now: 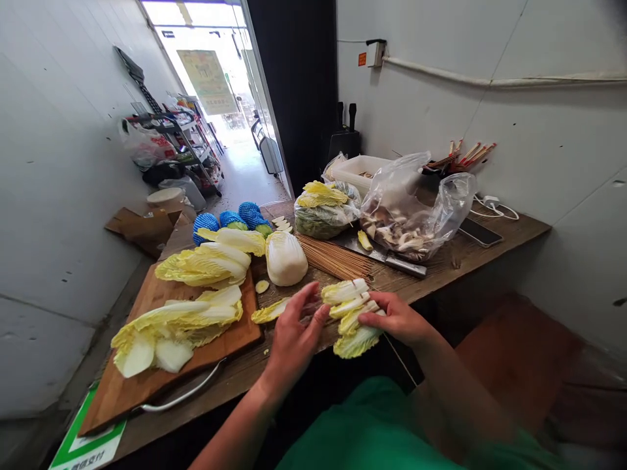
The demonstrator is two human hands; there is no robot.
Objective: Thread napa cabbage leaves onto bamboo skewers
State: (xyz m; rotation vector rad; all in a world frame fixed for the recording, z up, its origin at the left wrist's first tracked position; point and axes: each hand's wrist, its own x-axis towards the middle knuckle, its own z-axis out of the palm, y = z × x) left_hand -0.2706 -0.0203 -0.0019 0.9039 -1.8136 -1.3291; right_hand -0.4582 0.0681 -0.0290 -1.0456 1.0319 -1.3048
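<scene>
My right hand (399, 320) pinches a row of several napa cabbage leaves (349, 308) with pale stems and yellow frilled edges. From below them a thin skewer (400, 359) slants down toward my lap; where it passes through the leaves is hidden. Just left of the row is my left hand (296, 334), fingers apart and holding nothing. Behind that hand a single cabbage leaf (270, 311) lies on the wooden table. Farther back sit a trimmed cabbage head (287, 260) and a bundle of bamboo skewers (337, 256).
At left, a cutting board (215, 343) with a metal handle bears piles of cabbage leaves (179, 326). A knife (406, 266) lies near a plastic bag of mushrooms (406, 225). A phone (481, 232) rests at the right. Blue-netted vegetables (206, 227) stand at the back.
</scene>
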